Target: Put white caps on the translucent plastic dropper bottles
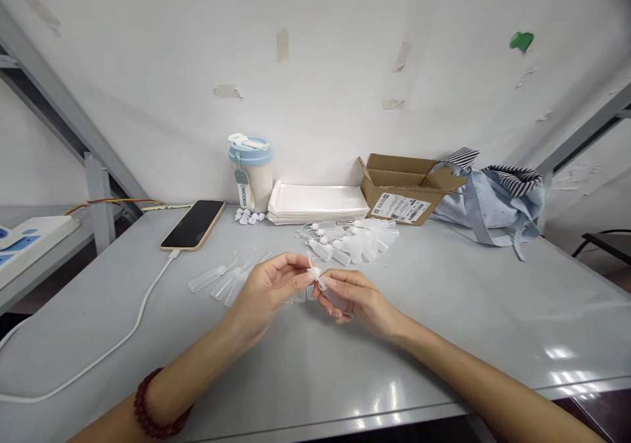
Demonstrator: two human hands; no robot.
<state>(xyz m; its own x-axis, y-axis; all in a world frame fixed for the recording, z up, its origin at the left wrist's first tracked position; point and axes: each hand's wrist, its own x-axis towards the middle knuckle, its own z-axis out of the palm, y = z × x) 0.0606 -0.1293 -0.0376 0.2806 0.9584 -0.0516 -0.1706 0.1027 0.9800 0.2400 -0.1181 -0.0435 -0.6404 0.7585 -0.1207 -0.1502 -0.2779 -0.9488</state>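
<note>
My right hand (357, 297) is closed around a small translucent squeeze bottle (336, 296), its body partly hidden by the fingers. At the bottle's neck, my left hand (276, 292) pinches a small white cap (314, 273) between thumb and forefinger. A thin bit of tube sticks up above the fingertips. Left of my left hand lie several clear bottles with thin bent spouts (210, 279), some hidden behind the hand. Beyond my hands is a pile of similar bottles (352, 240). Small white caps (249, 217) sit in a cluster by the cup.
Along the wall stand a blue-lidded cup (256, 173), a stack of white trays or sheets (320, 201), an open cardboard box (401, 196) and a light blue cloth bag (493, 200). A phone (194, 225) lies at left, its white cable (140, 308) running over the grey table (444, 338).
</note>
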